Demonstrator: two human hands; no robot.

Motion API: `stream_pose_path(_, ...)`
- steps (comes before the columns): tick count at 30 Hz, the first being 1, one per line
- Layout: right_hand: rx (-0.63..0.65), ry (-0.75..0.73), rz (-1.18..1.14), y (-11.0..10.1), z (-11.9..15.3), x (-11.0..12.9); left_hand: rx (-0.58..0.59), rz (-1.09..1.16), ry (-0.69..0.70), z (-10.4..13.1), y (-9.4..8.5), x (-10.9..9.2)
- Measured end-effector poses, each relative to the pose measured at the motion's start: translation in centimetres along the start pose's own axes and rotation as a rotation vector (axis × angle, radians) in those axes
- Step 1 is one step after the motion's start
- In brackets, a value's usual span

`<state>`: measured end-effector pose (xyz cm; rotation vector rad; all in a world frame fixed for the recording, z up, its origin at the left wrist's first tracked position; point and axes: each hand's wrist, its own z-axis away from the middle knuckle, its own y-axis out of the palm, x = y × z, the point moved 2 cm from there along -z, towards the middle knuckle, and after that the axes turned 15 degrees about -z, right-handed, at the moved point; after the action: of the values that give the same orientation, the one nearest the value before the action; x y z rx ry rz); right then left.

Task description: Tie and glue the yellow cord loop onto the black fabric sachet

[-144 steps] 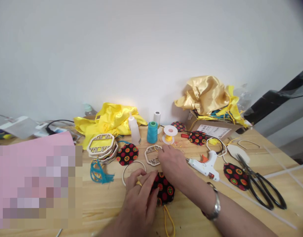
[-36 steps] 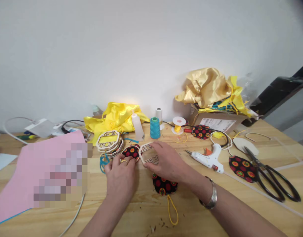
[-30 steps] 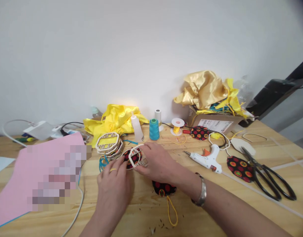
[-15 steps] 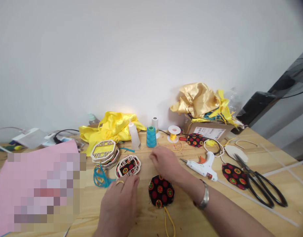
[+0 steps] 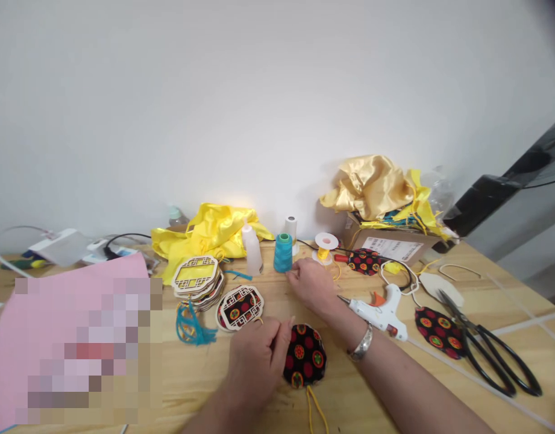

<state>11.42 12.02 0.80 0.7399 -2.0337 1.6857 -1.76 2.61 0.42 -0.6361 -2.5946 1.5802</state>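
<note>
1. We see a smooth wooden tabletop (image 5: 200, 374), its grain showing under a faint sheen.
2. The floral disc (image 5: 305, 358) looks to us like printed cloth, matt and soft, with a fibrous cord loop (image 5: 316, 410).
3. On the teal thread cone (image 5: 283, 254) we see wound fibre, finely ridged; the flanged spool (image 5: 326, 241) is smooth plastic.
4. We take the lattice frames (image 5: 194, 289) for thin wood, flat and matt.
5. The yellow fabric (image 5: 214, 232) and gold fabric (image 5: 372, 187) show us glossy, crumpled satin.
6. We see smooth, hard plastic on the glue gun (image 5: 380, 310), translucent plastic on the squeeze bottle (image 5: 250, 250).
7. The bracelet (image 5: 363, 343) gives us shiny metal; the carton (image 5: 388, 246), matt cardboard.
</note>
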Motion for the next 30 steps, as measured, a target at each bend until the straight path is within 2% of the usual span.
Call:
stream_pose_path(5,-0.015,0.030,-0.021,0.7,-0.3,0.3,-0.017,0.007,0.015,0.2,-0.1,0.0)
stream_pose_path(10,-0.017,0.016,-0.146,-0.4,-0.1,1.2,-0.019,-0.007,0.015,0.2,-0.2,-0.1)
stream_pose_path(14,-0.009,0.008,-0.342,-2.3,-0.7,2.5,0.026,-0.014,0.021,0.1,-0.5,-0.4)
stream_pose_path(23,-0.037,0.059,-0.896,-7.6,-4.3,5.8,0.051,-0.002,0.025,0.3,-0.7,-0.6)
stream_pose_path(30,-0.078,0.033,-1.156,-12.3,-6.9,8.4,0.065,0.031,0.030,0.3,-1.1,-0.9)
